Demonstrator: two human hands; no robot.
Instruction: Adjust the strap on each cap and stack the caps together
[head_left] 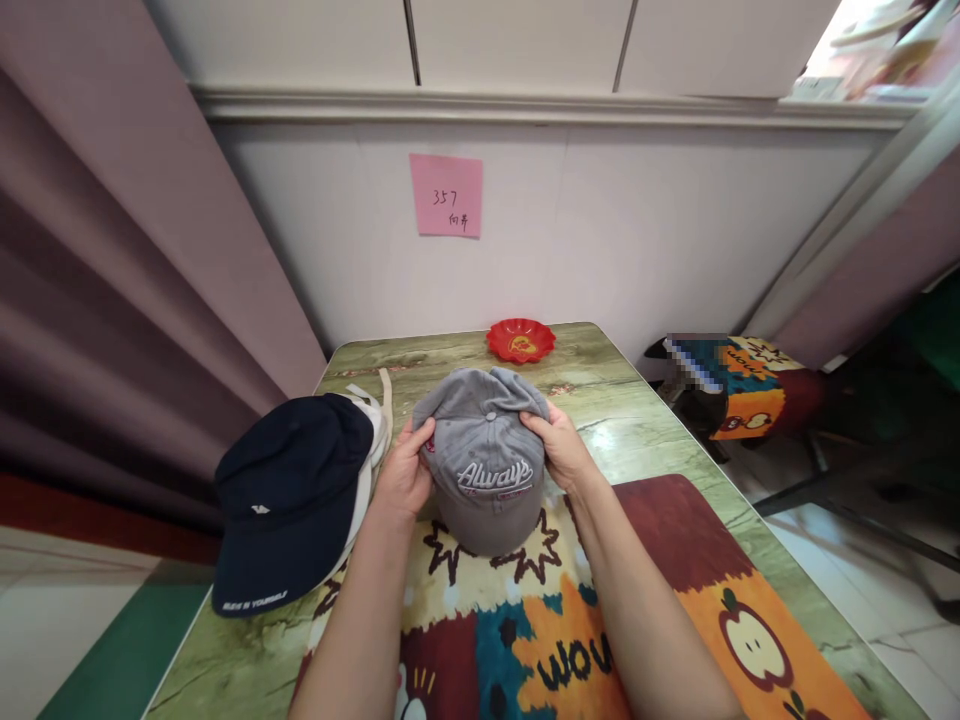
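A grey baseball cap point(480, 440) with white "Always" lettering is held between my two hands, its brim pointing down toward me. My left hand point(407, 465) pinches the left side of the cap, thumb on the outside. On the opposite side, my right hand point(559, 440) grips the edge in the same way. Beneath the cap lies a colourful patterned mat point(442, 660). To the left, a dark navy cap point(292, 490) with small white text on its brim rests on a white hat point(373, 455) with straps, partly hidden under it.
The green marbled table point(637, 420) carries a red scalloped dish point(521, 340) at its far edge. A pink note point(448, 196) is stuck on the white wall behind. Purple curtains point(172, 250) hang at the left. A stool point(750, 390) with a patterned cover stands at the right.
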